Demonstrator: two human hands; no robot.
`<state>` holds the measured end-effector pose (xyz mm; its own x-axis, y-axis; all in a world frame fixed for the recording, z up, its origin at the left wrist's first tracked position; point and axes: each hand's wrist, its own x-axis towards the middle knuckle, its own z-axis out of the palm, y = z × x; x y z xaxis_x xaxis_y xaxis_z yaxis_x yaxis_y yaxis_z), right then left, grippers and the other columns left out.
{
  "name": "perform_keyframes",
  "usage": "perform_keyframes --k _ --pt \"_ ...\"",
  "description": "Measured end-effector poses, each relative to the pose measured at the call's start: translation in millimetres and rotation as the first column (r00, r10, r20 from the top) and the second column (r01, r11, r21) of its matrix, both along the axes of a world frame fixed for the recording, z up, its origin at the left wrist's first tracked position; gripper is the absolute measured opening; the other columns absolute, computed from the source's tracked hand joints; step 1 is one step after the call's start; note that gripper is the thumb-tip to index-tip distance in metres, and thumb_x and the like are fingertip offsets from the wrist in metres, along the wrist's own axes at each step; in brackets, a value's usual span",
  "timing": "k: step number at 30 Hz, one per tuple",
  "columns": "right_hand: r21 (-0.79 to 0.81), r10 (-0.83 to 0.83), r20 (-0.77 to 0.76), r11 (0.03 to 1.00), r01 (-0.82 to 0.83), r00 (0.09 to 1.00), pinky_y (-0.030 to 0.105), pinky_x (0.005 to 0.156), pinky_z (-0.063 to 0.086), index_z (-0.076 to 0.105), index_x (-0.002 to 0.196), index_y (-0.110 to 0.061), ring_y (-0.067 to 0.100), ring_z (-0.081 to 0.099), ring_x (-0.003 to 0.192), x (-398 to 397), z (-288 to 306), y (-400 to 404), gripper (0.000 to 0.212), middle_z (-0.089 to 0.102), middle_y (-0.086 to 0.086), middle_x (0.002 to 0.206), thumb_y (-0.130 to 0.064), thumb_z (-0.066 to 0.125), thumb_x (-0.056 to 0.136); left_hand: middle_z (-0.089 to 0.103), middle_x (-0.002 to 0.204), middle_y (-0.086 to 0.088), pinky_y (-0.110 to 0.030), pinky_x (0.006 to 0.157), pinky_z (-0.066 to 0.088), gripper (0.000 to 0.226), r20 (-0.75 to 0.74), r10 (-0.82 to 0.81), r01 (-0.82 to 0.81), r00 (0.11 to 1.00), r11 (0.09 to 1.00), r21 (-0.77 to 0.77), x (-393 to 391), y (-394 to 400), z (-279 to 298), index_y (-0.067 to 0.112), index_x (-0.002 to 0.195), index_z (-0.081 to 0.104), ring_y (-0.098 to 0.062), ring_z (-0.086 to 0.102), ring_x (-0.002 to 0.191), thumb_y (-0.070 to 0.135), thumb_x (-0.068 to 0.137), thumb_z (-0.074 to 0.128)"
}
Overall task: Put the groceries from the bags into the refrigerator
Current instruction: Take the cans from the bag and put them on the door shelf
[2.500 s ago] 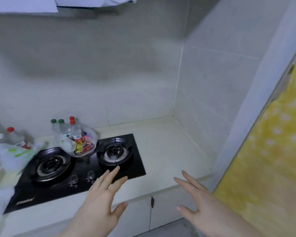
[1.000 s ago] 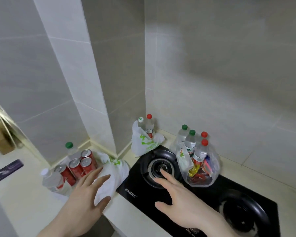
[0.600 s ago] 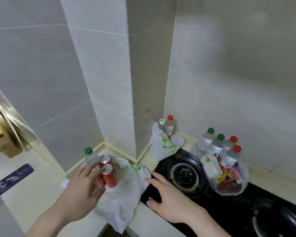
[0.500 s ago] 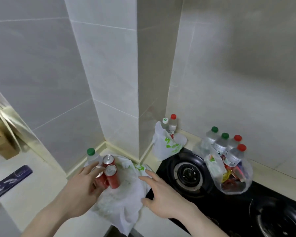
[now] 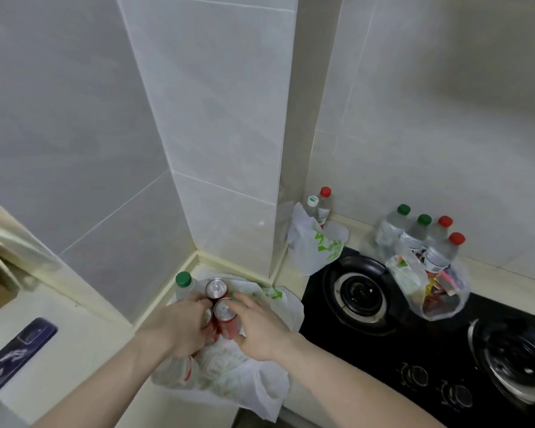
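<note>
Red cans (image 5: pixel 226 319), a green-capped bottle (image 5: pixel 184 284) — white bag (image 5: pixel 254 375) printed green, black stove (image 5: pixel 414 344).

Kitchen corner with tiled walls and a cream counter.
Pale grey wall tiles (image 5: pixel 74 134) rise beyond the hands; a black gas hob (image 5: pixel 414 344) lies to their right, the counter (image 5: pixel 74 350) beneath them.

Right hand (image 5: pixel 260 332) has joined left gripping cans (image 5: pixel 221 310).

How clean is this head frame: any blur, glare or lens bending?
Head view: wide-angle bending splays the wall tiles; hands and red cans slightly soft; soft glare on the stove burner rings; dark shadow across the upper right wall; bottle caps read clearly.
</note>
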<state>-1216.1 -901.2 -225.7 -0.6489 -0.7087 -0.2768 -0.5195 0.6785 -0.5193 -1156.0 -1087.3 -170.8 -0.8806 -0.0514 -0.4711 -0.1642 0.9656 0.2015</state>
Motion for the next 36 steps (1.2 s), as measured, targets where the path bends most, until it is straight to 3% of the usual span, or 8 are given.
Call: perform_keyframes --k 5,9,12,17,24,28,32,36 --pt "0.05 -0.049 -0.055 0.997 0.052 0.997 0.043 0.097 0.047 0.049 0.138 -0.024 0.032 0.047 0.128 0.9 -20.9 -23.2 0.046 0.041 -0.001 0.144 -0.029 0.063 0.095 0.052 0.134 0.008 -0.035 0.082 0.051 0.044 0.021 -0.048 0.049 0.999 0.998 -0.029 -9.6 -7.6 -12.9 0.029 0.126 0.054 -0.023 0.062 0.113 0.044 0.084 0.056" --pt "0.021 -0.153 -0.065 0.988 0.155 0.986 0.042 0.091 0.048 0.047 0.137 -0.025 0.029 0.049 0.124 4.0 -29.5 -35.4 0.048 0.041 -0.002 0.138 -0.024 0.066 0.093 0.052 0.136 0.005 -0.034 0.078 0.047 0.055 0.027 -0.092 0.095 0.995 0.99 -0.1 -16.2 -8.3 -20.9 0.029 0.139 0.044 -0.024 0.061 0.115 0.04 0.087 0.059" --pt "0.005 -0.228 -0.074 0.973 0.229 0.971 0.045 0.088 0.052 0.047 0.127 -0.024 0.029 0.053 0.12 5.1 -36.9 -41.8 0.044 0.044 -0.004 0.129 -0.025 0.071 0.089 0.049 0.137 0.002 -0.037 0.084 0.051 0.056 0.044 -0.108 0.113 0.993 0.983 -0.145 -17.8 -6.3 -24.6 0.026 0.142 0.041 -0.027 0.061 0.116 0.038 0.09 0.059" --pt "0.002 -0.301 -0.093 0.953 0.303 0.949 0.037 0.074 0.039 0.044 0.122 -0.022 0.027 0.057 0.111 1.8 -38.1 -44.8 0.051 0.048 -0.003 0.124 -0.032 0.078 0.085 0.046 0.14 -0.002 -0.04 0.087 0.052 0.062 0.041 -0.154 0.159 0.987 0.962 -0.22 -20.8 -5.9 -29.4 0.021 0.145 0.036 -0.029 0.063 0.116 0.036 0.091 0.063" --pt "0.032 -0.322 -0.043 0.946 0.323 0.946 0.041 0.093 0.049 0.054 0.123 -0.023 0.028 0.057 0.118 -6.3 -42.1 -40.7 0.057 0.05 -0.003 0.126 -0.041 0.083 0.076 0.061 0.124 0.0 -0.036 0.081 0.05 0.051 0.028 -0.229 0.228 0.973 0.937 -0.265 -25.0 -8.6 -24.8 0.022 0.131 0.045 -0.024 0.066 0.111 0.039 0.087 0.062" --pt "-0.043 -0.373 0.002 0.927 0.373 0.928 0.036 0.09 0.048 0.057 0.121 -0.028 0.022 0.059 0.115 -4.6 -37.1 -20.4 0.063 0.052 -0.009 0.122 -0.043 0.086 0.068 0.061 0.124 0.004 -0.036 0.079 0.054 0.056 0.016 -0.22 0.218 0.975 0.953 -0.212 -23.0 -9.5 -11.9 0.028 0.132 0.043 -0.025 0.066 0.108 0.031 0.078 0.058" --pt "-0.218 -0.477 0.11 0.844 0.49 0.872 0.032 0.089 0.05 0.059 0.118 -0.035 0.007 0.06 0.104 7.9 -12.4 20.9 0.06 0.052 -0.017 0.116 -0.051 0.085 0.066 0.055 0.13 0.01 -0.032 0.07 0.048 0.064 -0.092 -0.197 0.182 0.976 0.972 -0.148 -16.1 2.8 18.0 0.034 0.139 0.04 -0.021 0.064 0.11 0.035 0.078 0.06" --pt "-0.381 -0.597 0.219 0.676 0.631 0.772 0.033 0.083 0.058 0.064 0.108 -0.04 0.004 0.063 0.103 24.5 19.7 66.4 0.053 0.056 -0.019 0.115 -0.048 0.087 0.06 0.056 0.124 0.023 -0.03 0.074 0.053 0.053 -0.254 -0.156 0.153 0.955 0.988 -0.028 -10.2 20.9 48.1 0.042 0.126 0.046 -0.011 0.061 0.11 0.035 0.075 0.058"
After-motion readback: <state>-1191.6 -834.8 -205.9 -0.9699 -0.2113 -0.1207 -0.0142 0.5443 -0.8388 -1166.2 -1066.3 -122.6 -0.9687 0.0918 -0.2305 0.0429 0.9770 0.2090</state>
